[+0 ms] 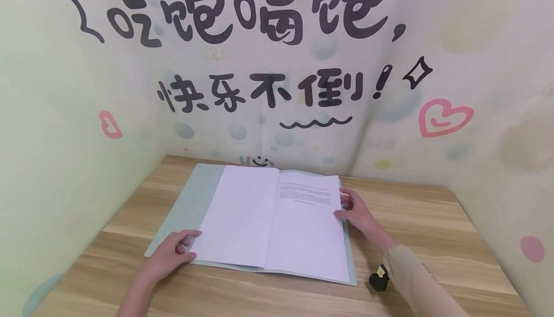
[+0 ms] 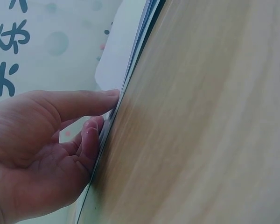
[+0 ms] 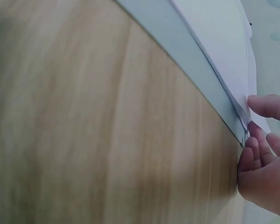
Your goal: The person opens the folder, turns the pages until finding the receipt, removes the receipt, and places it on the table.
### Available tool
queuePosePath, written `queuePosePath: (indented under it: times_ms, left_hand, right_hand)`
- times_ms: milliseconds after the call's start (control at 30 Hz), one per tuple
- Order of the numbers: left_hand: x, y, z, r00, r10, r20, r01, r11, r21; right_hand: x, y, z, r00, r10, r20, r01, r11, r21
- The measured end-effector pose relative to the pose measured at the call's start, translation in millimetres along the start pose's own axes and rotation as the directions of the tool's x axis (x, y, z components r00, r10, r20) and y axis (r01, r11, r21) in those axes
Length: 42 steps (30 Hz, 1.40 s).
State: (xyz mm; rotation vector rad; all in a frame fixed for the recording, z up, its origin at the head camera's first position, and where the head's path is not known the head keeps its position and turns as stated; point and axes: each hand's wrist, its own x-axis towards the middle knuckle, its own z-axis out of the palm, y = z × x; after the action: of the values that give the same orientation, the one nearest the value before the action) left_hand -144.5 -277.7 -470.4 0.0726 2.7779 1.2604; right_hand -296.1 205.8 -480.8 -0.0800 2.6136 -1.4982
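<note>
One pale-blue folder [image 1: 190, 201] lay open near the woodgrain counter's [image 1: 415, 221] back edge. Right hand [image 1: 358, 211] pinched smooth white paper [image 1: 311, 237]; half-curled left hand [image 1: 169, 254] touched it.

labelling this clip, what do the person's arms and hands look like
Left hand and right hand are ungloved. The right sleeve is beige; the visible left forearm is bare. Beside the sleeve shows a small black object; whether worn, unclear.

On the table [image 1: 415, 221], a folder [image 1: 186, 199] bears papers [image 1: 240, 216].
</note>
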Motion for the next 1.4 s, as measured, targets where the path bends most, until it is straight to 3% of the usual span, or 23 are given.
queuePosePath:
  times_ms: [300, 867, 1067, 1200, 1400]
  left_hand:
    - [-0.7, 1.0, 0.0, 1.000, -0.002, 0.002, 0.002, 1.000, -0.014]
    - [-0.5, -0.2, 0.2, 1.000, -0.004, -0.002, 0.004, 1.000, 0.001]
    - [0.1, -1.6, 0.4, 1.000, -0.005, -0.003, 0.005, 1.000, -0.003]
    - [-0.1, -2.7, 0.9, 1.000, -0.001, -0.001, 0.001, 1.000, -0.011]
    - [-0.7, -1.4, 0.7, 1.000, 0.003, -0.008, -0.003, 1.000, -0.005]
  right_hand:
    - [-0.7, -1.2, 0.4, 0.995, -0.080, -0.060, 0.079, 0.996, -0.033]
    - [4.9, -3.7, -12.1, 0.987, -0.159, 0.003, 0.158, 0.980, -0.120]
    - [9.5, -4.6, -24.0, 0.953, -0.298, 0.053, 0.303, 0.936, -0.180]
    - [11.7, -9.9, -33.9, 0.937, -0.327, 0.125, 0.348, 0.908, -0.233]
    - [15.8, -23.0, -50.1, 0.894, -0.372, 0.249, 0.433, 0.861, -0.267]
